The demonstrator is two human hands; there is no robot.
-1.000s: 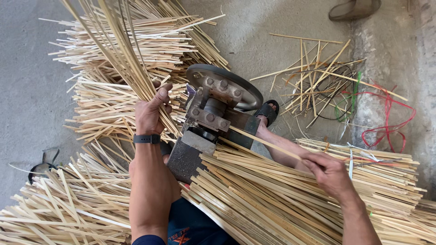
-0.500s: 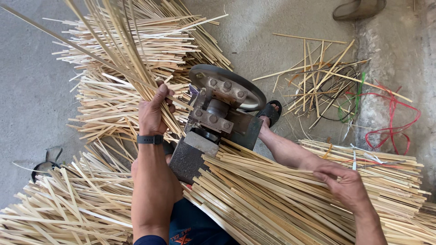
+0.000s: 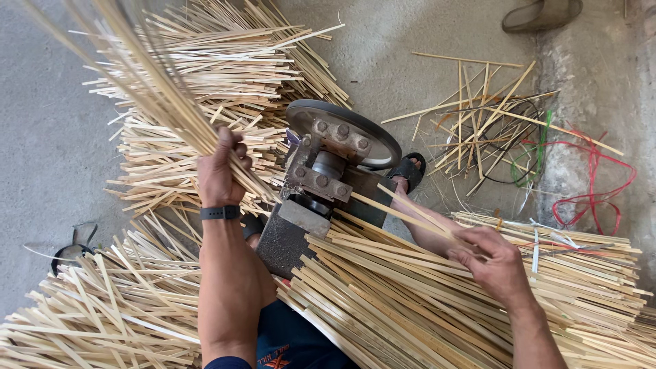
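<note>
right hand (image 3: 493,263) now grips strip (image 3: 403,207), aimed up-left.

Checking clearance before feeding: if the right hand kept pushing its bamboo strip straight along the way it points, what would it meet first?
Probably the metal machine: the right hand aims its bamboo strip up-left at the bolted block below the round wheel. Depth is unclear.

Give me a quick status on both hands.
Left hand gripping split bamboo strips. Right hand feeding one strip toward cutter. Path clear.
</note>
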